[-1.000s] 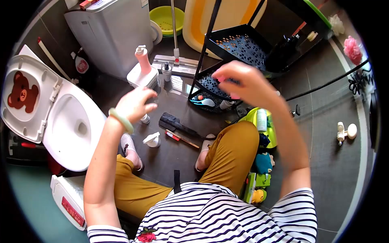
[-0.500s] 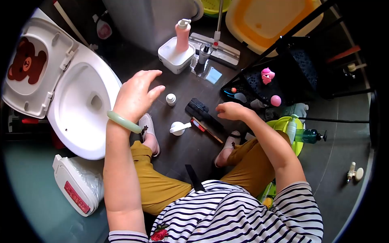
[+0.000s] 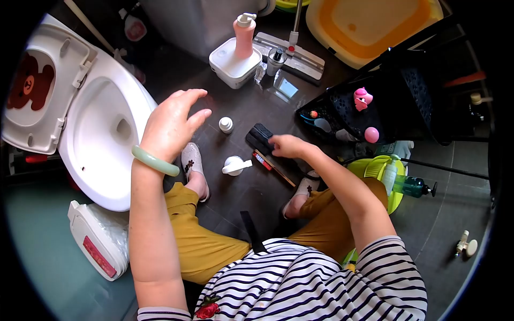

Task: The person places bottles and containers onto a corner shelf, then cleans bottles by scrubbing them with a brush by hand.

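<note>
My left hand [image 3: 174, 120], with a pale green bangle [image 3: 155, 161] on the wrist, hovers beside the toilet, thumb and fingers apart and nothing in it. Its nearest floor item is a small white bottle [image 3: 226, 125]. My right hand [image 3: 289, 146] has its fingers curled against a black oblong object [image 3: 259, 138] lying on the floor; its exact kind is unclear. Just below that lies a wooden-handled brush [image 3: 278, 172] with red and white at its head. A white pump-top or capped container [image 3: 234, 166] stands to the left of the brush.
The open toilet [image 3: 101, 139] and a white bin [image 3: 99, 241] are at left. A white tub [image 3: 233, 67] bears a pink pump bottle [image 3: 244, 40], near a flat mop [image 3: 300, 59]. A black rack [image 3: 342, 109] and a green basin [image 3: 396, 199] with bottles stand right.
My right hand has moved left and reached the black object. My left hand remains raised and open. The view has shifted slightly.
</note>
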`<action>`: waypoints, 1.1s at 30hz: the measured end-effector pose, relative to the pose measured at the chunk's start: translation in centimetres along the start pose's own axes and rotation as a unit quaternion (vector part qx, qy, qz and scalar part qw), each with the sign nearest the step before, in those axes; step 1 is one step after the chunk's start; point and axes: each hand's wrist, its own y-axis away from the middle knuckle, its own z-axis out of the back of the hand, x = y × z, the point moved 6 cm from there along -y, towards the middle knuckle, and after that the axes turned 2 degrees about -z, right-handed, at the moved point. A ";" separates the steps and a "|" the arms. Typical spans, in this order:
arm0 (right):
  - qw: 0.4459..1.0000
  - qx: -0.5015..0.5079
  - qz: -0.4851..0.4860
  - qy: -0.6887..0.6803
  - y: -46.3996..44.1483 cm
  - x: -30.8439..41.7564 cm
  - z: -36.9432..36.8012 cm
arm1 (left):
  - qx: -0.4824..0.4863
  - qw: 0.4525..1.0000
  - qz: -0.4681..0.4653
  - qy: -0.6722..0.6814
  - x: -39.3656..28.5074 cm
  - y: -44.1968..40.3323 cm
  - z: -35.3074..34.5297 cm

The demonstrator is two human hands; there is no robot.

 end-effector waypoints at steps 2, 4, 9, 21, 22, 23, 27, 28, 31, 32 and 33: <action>0.997 -0.052 0.005 -0.052 -2.0 1.0 1.2 | -0.030 0.999 -0.004 -0.013 0.1 -0.1 0.3; 0.990 -0.082 -0.008 -0.112 -4.5 1.7 1.6 | -0.041 0.999 -0.002 -0.013 0.2 0.0 0.5; 0.986 -0.116 0.007 -0.119 -9.6 4.3 0.6 | -0.097 0.995 0.015 0.011 0.2 0.5 1.6; 0.976 -0.093 -0.021 -0.194 -11.4 -0.8 -5.3 | -0.066 0.997 0.031 0.019 0.7 0.5 1.3; 0.977 -0.094 -0.024 -0.191 -10.5 -1.0 -4.8 | -0.067 0.997 0.030 0.023 0.6 0.5 1.3; 0.964 -0.055 -0.060 -0.253 -9.7 -1.5 -4.7 | -0.065 0.997 0.027 0.017 0.5 0.5 1.3; 0.938 -0.064 -0.075 -0.332 -5.5 0.8 -2.0 | -0.093 0.995 -0.021 0.006 -0.1 0.4 1.2; 0.948 -0.050 -0.061 -0.309 -5.0 1.5 -1.5 | -0.087 0.996 -0.023 0.004 -0.2 0.3 1.0; 0.931 -0.035 0.083 -0.353 -2.9 6.6 -0.6 | -0.080 0.997 -0.018 0.014 -0.6 0.2 0.9; 0.947 -0.026 0.123 -0.297 -1.8 8.5 -0.4 | -0.077 0.997 -0.024 0.018 -0.7 0.1 0.8; 0.958 -0.017 0.161 -0.238 -0.3 10.5 -0.3 | -0.081 0.996 -0.027 0.018 -0.7 0.1 0.8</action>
